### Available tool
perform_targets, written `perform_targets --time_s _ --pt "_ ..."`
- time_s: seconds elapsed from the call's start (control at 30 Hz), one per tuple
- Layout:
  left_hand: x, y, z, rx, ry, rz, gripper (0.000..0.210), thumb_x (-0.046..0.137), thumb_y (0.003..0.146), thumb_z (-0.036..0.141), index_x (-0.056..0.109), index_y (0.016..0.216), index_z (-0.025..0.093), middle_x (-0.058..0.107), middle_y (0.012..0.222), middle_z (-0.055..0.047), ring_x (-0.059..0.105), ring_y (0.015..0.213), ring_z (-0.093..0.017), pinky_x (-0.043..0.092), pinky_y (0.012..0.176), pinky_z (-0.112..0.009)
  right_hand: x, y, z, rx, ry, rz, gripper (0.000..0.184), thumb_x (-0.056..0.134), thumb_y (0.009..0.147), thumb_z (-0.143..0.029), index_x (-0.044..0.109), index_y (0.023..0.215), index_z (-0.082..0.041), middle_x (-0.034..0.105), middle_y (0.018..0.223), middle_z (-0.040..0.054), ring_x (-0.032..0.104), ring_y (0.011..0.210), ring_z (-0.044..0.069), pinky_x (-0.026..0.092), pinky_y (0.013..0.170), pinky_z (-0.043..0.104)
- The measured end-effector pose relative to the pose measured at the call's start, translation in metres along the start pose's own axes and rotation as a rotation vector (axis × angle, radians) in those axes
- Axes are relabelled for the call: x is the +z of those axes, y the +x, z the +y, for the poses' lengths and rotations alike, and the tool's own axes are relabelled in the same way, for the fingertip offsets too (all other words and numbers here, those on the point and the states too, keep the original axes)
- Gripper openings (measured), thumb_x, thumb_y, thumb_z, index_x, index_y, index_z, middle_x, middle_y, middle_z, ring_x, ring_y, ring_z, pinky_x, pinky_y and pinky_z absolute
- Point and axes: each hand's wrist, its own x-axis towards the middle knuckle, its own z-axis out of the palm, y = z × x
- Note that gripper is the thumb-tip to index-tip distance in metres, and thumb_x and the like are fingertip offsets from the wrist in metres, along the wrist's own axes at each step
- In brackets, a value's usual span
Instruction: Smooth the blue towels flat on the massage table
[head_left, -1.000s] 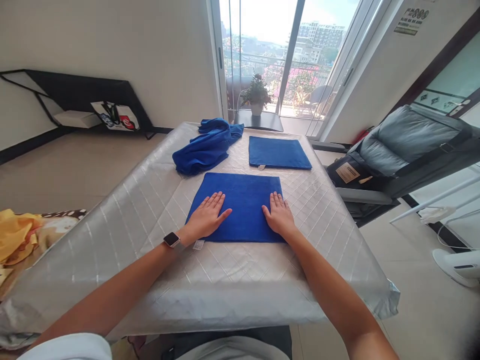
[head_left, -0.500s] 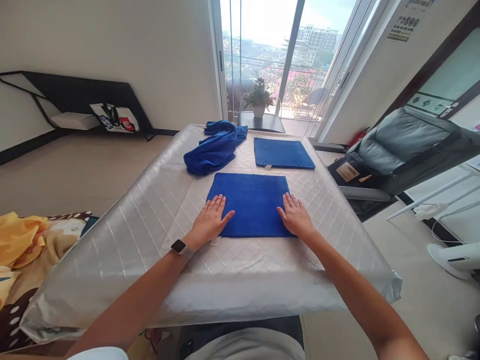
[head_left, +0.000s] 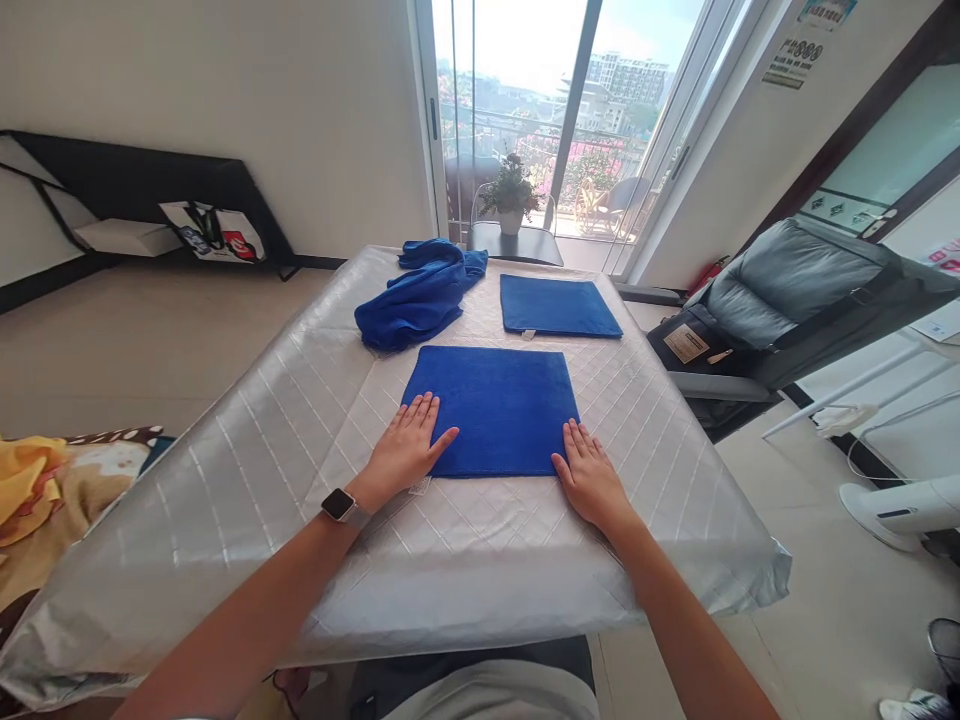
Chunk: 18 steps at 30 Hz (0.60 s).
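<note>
no readable writing: small white tag (head_left: pixel 420 486) poking out at near left corner of folded blue towel (head_left: pixel 495 410), print too small to read. another white tag (head_left: pixel 529 334) at near edge of second folded towel (head_left: pixel 556 305), also unreadable. poster (head_left: pixel 793 52) high on right wall with dark characters, blurred. brown label (head_left: pixel 684 343) on grey recliner (head_left: pixel 787 300), text illegible. printed bag (head_left: pixel 211 231) against left wall, red mark on it, not legible.

cut off: forearms run out of bottom edge; yellow cloth (head_left: pixel 26 475) clipped at left; fan base (head_left: pixel 896 500) clipped at right; shoe (head_left: pixel 946 640) half out of frame.

folded blue towel flat, rectangular, smooth, centred on silver quilted tabletop (head_left: pixel 262 480), nearer than the other two. left hand (head_left: pixel 405 452) flat, fingers spread and extended, resting on near left corner of towel, gripping nothing; smartwatch (head_left: pixel 339 505) on wrist. right hand (head_left: pixel 590 470) flat, fingers extended, tips at near right corner, palm mostly on tabletop, gripping nothing. crumpled blue towel (head_left: pixel 420 295) far left, just beside second folded towel far right, apart from front one. potted plant (head_left: pixel 510 195) beyond, by glass door.
</note>
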Motion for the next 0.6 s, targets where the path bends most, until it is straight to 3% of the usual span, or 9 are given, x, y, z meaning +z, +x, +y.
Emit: perform_targets --time_s 0.2,0.3,0.47,0.6 --pt "0.000 0.002 -0.006 0.007 0.006 0.026 0.084 0.012 0.105 0.060 0.032 0.158 -0.002 0.029 0.165 -0.024 0.024 0.156 -0.032 0.020 0.127 -0.050 -0.002 -0.002 -0.002 0.005 0.022 -0.007 0.070 0.017 0.108 -0.050 0.018 0.165 -0.008 0.013 0.172 0.0095 0.009 0.160 0.022 0.014 0.130 0.043" --pt "-0.006 0.005 0.009 0.018 -0.025 0.040 0.085 0.014 0.105 0.063 0.034 0.157 0.000 0.030 0.165 -0.024 0.024 0.156 -0.032 0.021 0.127 -0.050 -0.002 -0.002 -0.002 0.006 0.032 -0.010 0.071 0.017 0.108 -0.050 0.018 0.165 -0.008 0.013 0.172 0.0096 0.009 0.160 0.022 0.013 0.130 0.043" --pt "-0.016 0.018 0.091 0.311 -0.126 0.044 0.077 0.019 0.106 0.062 0.036 0.159 0.008 0.032 0.166 -0.017 0.024 0.157 -0.025 0.023 0.128 -0.044 0.000 -0.001 -0.002 0.001 0.019 0.009 0.071 0.019 0.108 -0.050 0.020 0.165 -0.008 0.015 0.172 0.0107 0.011 0.160 0.024 0.015 0.130 0.045" --pt "-0.011 0.041 0.151 0.490 -0.168 0.045 0.072 0.018 0.108 0.057 0.036 0.159 0.010 0.031 0.167 -0.014 0.022 0.157 -0.023 0.017 0.129 -0.042 0.002 -0.001 -0.001 -0.012 0.001 0.018 0.068 0.019 0.108 -0.044 0.022 0.164 -0.006 0.016 0.171 0.0115 0.012 0.159 0.024 0.015 0.130 0.045"
